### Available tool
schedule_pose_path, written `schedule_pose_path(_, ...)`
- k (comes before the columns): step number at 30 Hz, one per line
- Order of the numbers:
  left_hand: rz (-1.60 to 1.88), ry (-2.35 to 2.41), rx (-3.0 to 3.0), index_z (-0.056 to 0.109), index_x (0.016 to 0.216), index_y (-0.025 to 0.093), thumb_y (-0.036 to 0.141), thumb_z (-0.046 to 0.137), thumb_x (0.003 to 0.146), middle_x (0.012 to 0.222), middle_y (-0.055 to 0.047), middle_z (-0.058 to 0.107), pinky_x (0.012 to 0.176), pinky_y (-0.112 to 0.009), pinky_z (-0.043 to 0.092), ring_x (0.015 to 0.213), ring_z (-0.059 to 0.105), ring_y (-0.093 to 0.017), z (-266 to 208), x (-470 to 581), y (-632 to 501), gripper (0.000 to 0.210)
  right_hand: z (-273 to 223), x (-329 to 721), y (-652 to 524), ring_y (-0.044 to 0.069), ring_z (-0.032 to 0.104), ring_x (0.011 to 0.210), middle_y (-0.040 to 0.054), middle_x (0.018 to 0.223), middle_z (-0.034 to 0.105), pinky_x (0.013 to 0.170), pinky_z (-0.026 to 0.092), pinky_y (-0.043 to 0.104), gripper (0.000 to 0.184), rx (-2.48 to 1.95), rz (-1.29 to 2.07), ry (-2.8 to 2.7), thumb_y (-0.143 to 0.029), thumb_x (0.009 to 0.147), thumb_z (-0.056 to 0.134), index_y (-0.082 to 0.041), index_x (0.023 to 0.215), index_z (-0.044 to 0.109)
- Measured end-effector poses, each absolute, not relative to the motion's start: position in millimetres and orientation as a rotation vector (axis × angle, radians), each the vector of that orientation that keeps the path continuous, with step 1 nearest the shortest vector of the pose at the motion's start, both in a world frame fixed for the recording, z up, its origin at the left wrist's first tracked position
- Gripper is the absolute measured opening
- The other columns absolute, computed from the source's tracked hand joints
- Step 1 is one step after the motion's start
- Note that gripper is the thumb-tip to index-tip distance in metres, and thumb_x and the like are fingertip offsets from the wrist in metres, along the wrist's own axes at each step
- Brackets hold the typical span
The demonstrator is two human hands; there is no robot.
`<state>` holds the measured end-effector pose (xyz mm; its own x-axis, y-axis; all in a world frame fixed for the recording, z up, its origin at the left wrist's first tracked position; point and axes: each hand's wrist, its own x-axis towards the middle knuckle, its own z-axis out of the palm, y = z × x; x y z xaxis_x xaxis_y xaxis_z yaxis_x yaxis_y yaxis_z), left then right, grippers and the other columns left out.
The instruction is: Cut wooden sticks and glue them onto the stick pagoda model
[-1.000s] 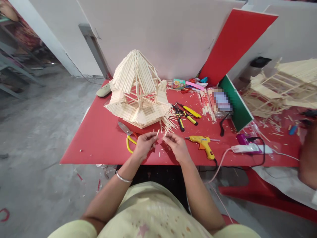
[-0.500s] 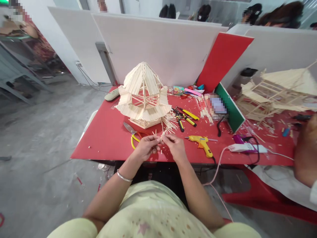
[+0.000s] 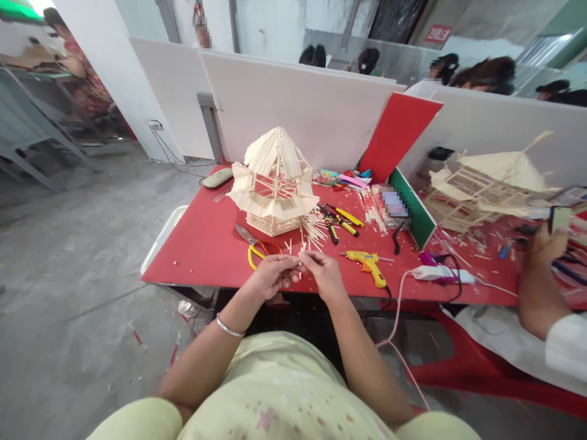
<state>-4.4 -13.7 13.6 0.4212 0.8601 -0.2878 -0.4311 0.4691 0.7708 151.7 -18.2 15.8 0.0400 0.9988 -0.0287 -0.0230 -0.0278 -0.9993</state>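
Note:
My left hand (image 3: 275,276) and my right hand (image 3: 323,273) meet over the table's front edge, fingertips pinched together. Small pale wooden sticks (image 3: 302,248) poke up from between the fingers of both hands; how many is too small to tell. Behind them stands a pagoda-like stick model (image 3: 274,195) with a pointed roof. Scissors (image 3: 250,241) with yellow and orange handles lie open just left of my hands. To the right rests a yellow glue gun (image 3: 368,264). Loose sticks (image 3: 315,229) are scattered between the model and the pliers (image 3: 330,223).
The red table (image 3: 197,244) also holds a yellow cutter (image 3: 349,216), a remote control (image 3: 217,178) and a white power strip (image 3: 443,273). A green board (image 3: 413,208) divides off another stick model (image 3: 490,180). At right, a co-worker's hand (image 3: 545,244) holds a phone (image 3: 559,220).
The camera view has shifted up and to the right. The co-worker's hand with the phone now shows. My hands keep nearly the same pinch around the sticks.

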Motion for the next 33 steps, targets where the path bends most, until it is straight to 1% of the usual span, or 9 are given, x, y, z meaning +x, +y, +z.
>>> schedule_pose_path(11,0.917,0.790,0.740,0.072,0.088,0.009,0.031,0.080,0.070,0.083,-0.010,0.073,0.039,-0.014,0.041,0.050,0.060,-0.006,4.3,-9.5,-15.5,0.029,4.8,146.4,-14.3,0.012,0.059,0.064,0.0010,0.074,0.069,0.062,0.047,0.025,0.039,-1.270,1.236,-1.135,-0.053,0.070,0.072,-0.018,0.087,0.071)
schedule_pose_path(15,0.976,1.018,0.891,0.070,0.084,0.010,0.033,0.076,0.073,0.079,-0.011,0.072,0.037,-0.017,0.039,0.048,0.062,-0.011,-3.7,-11.5,-5.1,0.027,-5.3,146.0,-5.8,0.012,0.059,0.059,0.0024,0.085,0.070,0.047,0.041,0.023,0.048,-1.342,1.172,-1.094,-0.064,0.077,0.059,-0.020,0.097,0.064)
schedule_pose_path(18,1.004,1.252,1.047,0.070,0.085,0.009,0.032,0.072,0.075,0.071,-0.010,0.070,0.037,-0.020,0.039,0.045,0.062,-0.014,-11.9,-11.9,8.1,0.025,-11.4,144.1,-2.2,0.013,0.059,0.057,0.0032,0.086,0.070,0.044,0.040,0.023,0.051,-1.390,1.134,-1.166,-0.067,0.079,0.053,-0.021,0.100,0.061)
schedule_pose_path(21,1.067,1.359,1.131,0.066,0.112,0.014,0.032,0.071,0.077,0.069,-0.005,0.068,0.043,-0.023,0.043,0.046,0.060,-0.014,-13.7,-13.6,13.5,0.040,-13.9,143.1,-3.6,0.016,0.061,0.061,0.0032,0.080,0.069,0.054,0.047,0.027,0.049,-1.430,1.053,-1.324,-0.064,0.082,0.052,-0.021,0.103,0.063)
schedule_pose_path(24,1.255,1.546,1.521,0.059,0.129,0.024,0.028,0.069,0.078,0.093,-0.007,0.069,0.065,-0.029,0.050,0.073,0.065,-0.019,-8.1,-22.6,5.2,0.052,-11.9,142.3,-6.5,0.021,0.064,0.088,0.0070,0.098,0.070,0.080,0.049,0.034,0.041,-1.446,0.908,-1.524,-0.055,0.086,0.051,-0.022,0.105,0.066)
schedule_pose_path(26,1.249,1.525,1.854,0.063,0.125,0.027,0.026,0.066,0.080,0.117,-0.011,0.064,0.084,-0.034,0.048,0.101,0.061,-0.025,-4.8,-33.8,-4.1,0.045,-9.0,138.5,-7.4,0.022,0.061,0.098,0.0074,0.102,0.070,0.089,0.045,0.036,0.033,-1.430,0.846,-1.675,-0.049,0.086,0.055,-0.023,0.099,0.070)
schedule_pose_path(27,1.190,1.461,1.976,0.067,0.118,0.026,0.027,0.063,0.083,0.116,-0.011,0.065,0.088,-0.035,0.046,0.105,0.059,-0.026,-4.5,-40.3,-8.6,0.035,-7.6,135.0,-7.5,0.022,0.062,0.097,0.0070,0.100,0.070,0.090,0.044,0.035,0.029,-1.415,0.833,-1.751,-0.046,0.086,0.056,-0.024,0.096,0.072)
schedule_pose_path(31,0.953,1.380,2.031,0.075,0.091,0.024,0.031,0.056,0.088,0.081,-0.010,0.068,0.079,-0.031,0.046,0.079,0.062,-0.021,-11.9,-65.1,-19.8,0.020,-3.8,114.0,-6.4,0.019,0.064,0.086,0.0047,0.092,0.072,0.082,0.046,0.031,0.022,-1.354,0.799,-1.967,-0.040,0.087,0.057,-0.025,0.093,0.073)
schedule_pose_path(33,1.014,1.405,1.872,0.075,0.088,0.025,0.032,0.060,0.086,0.081,-0.010,0.068,0.076,-0.029,0.046,0.076,0.062,-0.021,-16.5,-74.2,-21.1,0.017,-3.3,104.3,-4.6,0.019,0.065,0.085,0.0034,0.093,0.072,0.079,0.047,0.029,0.024,-1.346,0.768,-2.020,-0.041,0.089,0.054,-0.026,0.095,0.072)
